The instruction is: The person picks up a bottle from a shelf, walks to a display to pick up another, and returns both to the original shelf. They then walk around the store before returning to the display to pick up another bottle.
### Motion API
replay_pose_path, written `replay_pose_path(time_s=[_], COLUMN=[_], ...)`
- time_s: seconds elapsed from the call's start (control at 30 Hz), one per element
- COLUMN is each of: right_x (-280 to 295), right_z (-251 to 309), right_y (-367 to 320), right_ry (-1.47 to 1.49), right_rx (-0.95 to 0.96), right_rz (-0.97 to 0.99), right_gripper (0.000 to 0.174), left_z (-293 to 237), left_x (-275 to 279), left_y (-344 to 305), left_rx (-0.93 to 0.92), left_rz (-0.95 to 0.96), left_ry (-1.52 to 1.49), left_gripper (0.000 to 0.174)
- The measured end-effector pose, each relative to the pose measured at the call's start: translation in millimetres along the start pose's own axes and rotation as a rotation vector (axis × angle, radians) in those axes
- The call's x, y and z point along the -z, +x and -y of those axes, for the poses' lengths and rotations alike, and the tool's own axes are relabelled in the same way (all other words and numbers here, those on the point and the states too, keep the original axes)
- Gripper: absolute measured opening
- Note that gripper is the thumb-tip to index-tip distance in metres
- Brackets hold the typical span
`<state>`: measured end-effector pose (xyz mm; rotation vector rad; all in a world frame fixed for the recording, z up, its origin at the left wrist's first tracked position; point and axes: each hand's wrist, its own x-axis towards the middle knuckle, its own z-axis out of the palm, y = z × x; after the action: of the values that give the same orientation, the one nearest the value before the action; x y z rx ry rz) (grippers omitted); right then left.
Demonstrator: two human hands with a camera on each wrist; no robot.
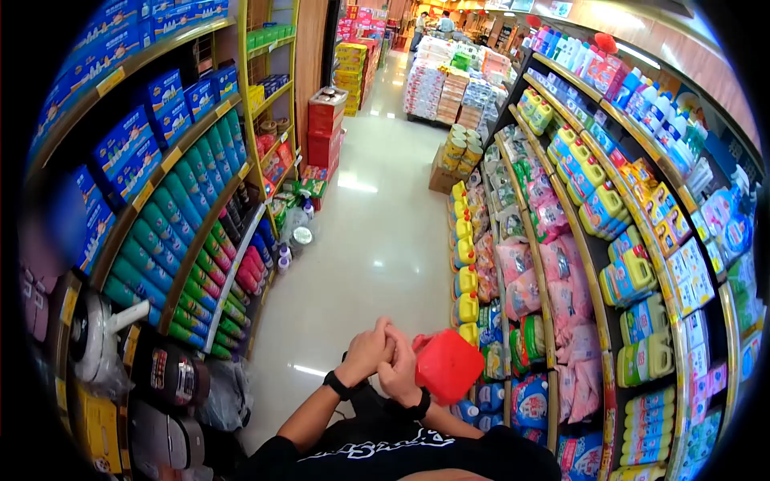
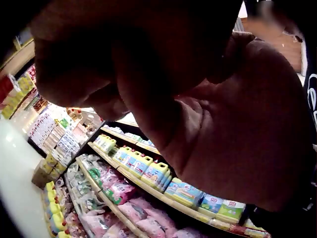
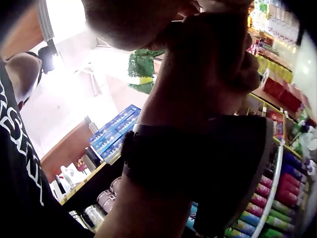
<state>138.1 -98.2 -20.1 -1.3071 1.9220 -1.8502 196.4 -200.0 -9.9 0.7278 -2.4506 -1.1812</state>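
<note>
In the head view my left hand (image 1: 366,351) and right hand (image 1: 399,372) are brought together in front of my body, fingers curled and clasped against each other. Dark bands circle both wrists. Close up in the left wrist view, the shadowed left hand (image 2: 242,129) fills much of the picture with folded fingers. From the right wrist, the right hand (image 3: 198,74) shows its bent fingers, with the other hand touching it at the top. A red square-topped plastic item (image 1: 451,365) appears just beyond the right hand and forearm; its lower part is hidden.
Shelves on the right hold yellow detergent jugs (image 1: 630,280) and pink bags (image 1: 565,272). Teal bottles (image 1: 148,240) and blue boxes (image 1: 128,152) line the left. A pale tiled aisle (image 1: 361,216) runs ahead, with stacked tins (image 1: 461,152) and red boxes (image 1: 325,120) along its sides.
</note>
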Motion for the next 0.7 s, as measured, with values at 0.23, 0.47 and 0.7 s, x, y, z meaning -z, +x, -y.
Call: replay_pose_path(time_s=[0.23, 0.47, 0.7], right_x=[-66.7, -97.5, -122.6], right_z=[-62.4, -94.4, -160.1], right_y=[122.5, 262.3, 365.0], right_ry=[0.134, 0.108, 0.034], right_rx=[-0.165, -0.228, -0.12], right_rz=[0.059, 0.242, 0.248], right_gripper=[0.053, 0.046, 0.048], left_z=[59.2, 116.1, 153.5], left_x=[64.9, 110.9, 121.8], left_y=[124.8, 244.8, 349.6], left_rx=[0.058, 0.102, 0.161], left_rz=[0.109, 0.123, 0.089], left_ry=[0.128, 0.036, -0.225], left_gripper=[0.032, 0.035, 0.033])
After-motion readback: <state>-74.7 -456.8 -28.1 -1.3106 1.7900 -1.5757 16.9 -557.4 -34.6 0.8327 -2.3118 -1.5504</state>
